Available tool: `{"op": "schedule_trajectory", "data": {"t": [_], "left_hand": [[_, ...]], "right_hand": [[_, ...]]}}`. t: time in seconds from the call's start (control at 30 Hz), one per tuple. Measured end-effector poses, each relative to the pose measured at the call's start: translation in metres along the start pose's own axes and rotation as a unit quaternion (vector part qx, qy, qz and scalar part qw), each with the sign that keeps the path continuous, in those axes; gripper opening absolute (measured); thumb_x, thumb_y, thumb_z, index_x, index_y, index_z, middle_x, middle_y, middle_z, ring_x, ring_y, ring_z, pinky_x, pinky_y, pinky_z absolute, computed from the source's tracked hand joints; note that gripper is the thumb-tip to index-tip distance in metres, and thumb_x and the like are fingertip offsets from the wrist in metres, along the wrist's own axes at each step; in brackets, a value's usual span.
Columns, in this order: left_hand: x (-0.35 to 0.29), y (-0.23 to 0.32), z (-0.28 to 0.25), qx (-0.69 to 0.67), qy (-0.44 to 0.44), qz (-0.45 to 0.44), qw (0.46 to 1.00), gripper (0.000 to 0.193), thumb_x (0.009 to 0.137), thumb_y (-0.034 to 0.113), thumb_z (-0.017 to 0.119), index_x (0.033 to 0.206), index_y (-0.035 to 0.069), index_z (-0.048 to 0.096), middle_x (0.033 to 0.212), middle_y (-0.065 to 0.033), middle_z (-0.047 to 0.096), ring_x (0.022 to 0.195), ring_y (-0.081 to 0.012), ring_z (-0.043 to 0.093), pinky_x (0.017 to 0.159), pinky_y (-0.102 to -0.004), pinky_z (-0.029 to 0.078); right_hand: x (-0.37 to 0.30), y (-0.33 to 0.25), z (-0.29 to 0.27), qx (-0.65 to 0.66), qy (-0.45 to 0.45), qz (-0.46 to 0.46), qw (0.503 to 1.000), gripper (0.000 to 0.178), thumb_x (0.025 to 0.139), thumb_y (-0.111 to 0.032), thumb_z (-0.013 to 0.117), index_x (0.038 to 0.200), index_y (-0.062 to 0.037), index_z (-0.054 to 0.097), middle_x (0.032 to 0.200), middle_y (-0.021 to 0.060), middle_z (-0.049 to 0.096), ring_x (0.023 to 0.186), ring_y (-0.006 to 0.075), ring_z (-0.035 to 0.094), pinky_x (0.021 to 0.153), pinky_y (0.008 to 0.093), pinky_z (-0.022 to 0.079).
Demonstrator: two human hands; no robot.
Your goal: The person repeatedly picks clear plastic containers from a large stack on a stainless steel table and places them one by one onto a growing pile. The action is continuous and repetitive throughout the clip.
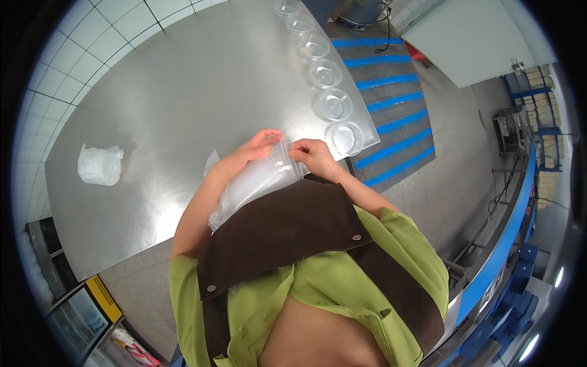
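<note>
A long stack of clear plastic bowls in a thin clear wrapper lies slantwise against the apron at the table's near edge. My left hand is wrapped round its far side, near the open end. At that end, my right hand pinches the rims, thumb and fingers pressed together. Just beyond my right hand stands the nearest single clear bowl. It begins a row of several such bowls, among them one farther up, along the table's right edge.
The steel table reaches back to a white tiled wall. A white wrapped roll-like bundle stands at its left. To the right lie dark floor mats with blue strips. A pale door is at the far right.
</note>
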State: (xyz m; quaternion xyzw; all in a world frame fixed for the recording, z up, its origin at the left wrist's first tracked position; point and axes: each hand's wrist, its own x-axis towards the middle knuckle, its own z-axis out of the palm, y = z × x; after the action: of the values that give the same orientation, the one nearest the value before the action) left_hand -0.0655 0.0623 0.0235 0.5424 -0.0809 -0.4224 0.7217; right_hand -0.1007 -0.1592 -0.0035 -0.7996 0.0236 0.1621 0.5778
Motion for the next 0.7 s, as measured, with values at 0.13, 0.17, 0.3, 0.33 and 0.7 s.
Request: {"op": "schedule_trajectory", "data": {"t": [0.13,0.17,0.3,0.33,0.7], "left_hand": [[0.003,0.009,-0.001,0.044,-0.015,-0.027,0.999,0.041,0.089,0.036,0.052,0.121,0.011,0.051,0.113,-0.0015,0.056,0.103,-0.0110,0.051,0.093,-0.0269,0.038],[0.004,0.010,-0.002,0.064,-0.007,-0.038,0.997,0.040,0.090,0.036,0.052,0.120,0.011,0.052,0.113,-0.0013,0.056,0.102,-0.0106,0.051,0.092,-0.0264,0.038],[0.009,0.006,-0.011,0.062,-0.017,-0.031,0.997,0.035,0.091,0.033,0.052,0.116,0.010,0.056,0.113,0.0000,0.057,0.102,-0.0100,0.051,0.090,-0.0257,0.040],[0.008,0.005,-0.014,0.048,-0.010,-0.024,0.998,0.034,0.091,0.032,0.052,0.116,0.009,0.057,0.113,0.0002,0.057,0.102,-0.0100,0.051,0.090,-0.0256,0.040],[0.001,0.016,-0.014,0.008,0.000,-0.023,1.000,0.042,0.091,0.031,0.055,0.127,0.010,0.053,0.120,-0.0023,0.056,0.111,-0.0129,0.049,0.096,-0.0267,0.037]], "right_hand": [[-0.005,0.001,0.016,-0.036,0.038,-0.027,0.998,0.013,0.081,-0.012,0.066,0.087,-0.0013,0.062,0.074,0.0061,0.062,0.068,0.0116,0.055,0.065,0.0270,0.046],[-0.005,0.004,0.014,-0.047,0.051,-0.034,0.997,0.012,0.081,-0.012,0.066,0.087,-0.0014,0.062,0.075,0.0061,0.062,0.069,0.0115,0.055,0.065,0.0269,0.046],[-0.002,0.018,-0.017,0.020,0.117,-0.024,0.993,0.012,0.083,-0.011,0.066,0.088,-0.0007,0.063,0.076,0.0031,0.062,0.070,0.0094,0.055,0.066,0.0243,0.046],[0.000,0.021,-0.032,-0.023,0.159,-0.010,0.987,0.011,0.082,-0.011,0.067,0.087,-0.0016,0.063,0.073,0.0035,0.062,0.066,0.0091,0.054,0.062,0.0236,0.045],[0.007,0.031,-0.041,-0.438,0.206,-0.106,0.869,0.030,0.077,-0.021,0.069,0.102,-0.0050,0.064,0.092,0.0146,0.063,0.083,0.0307,0.062,0.070,0.0406,0.050]]}}
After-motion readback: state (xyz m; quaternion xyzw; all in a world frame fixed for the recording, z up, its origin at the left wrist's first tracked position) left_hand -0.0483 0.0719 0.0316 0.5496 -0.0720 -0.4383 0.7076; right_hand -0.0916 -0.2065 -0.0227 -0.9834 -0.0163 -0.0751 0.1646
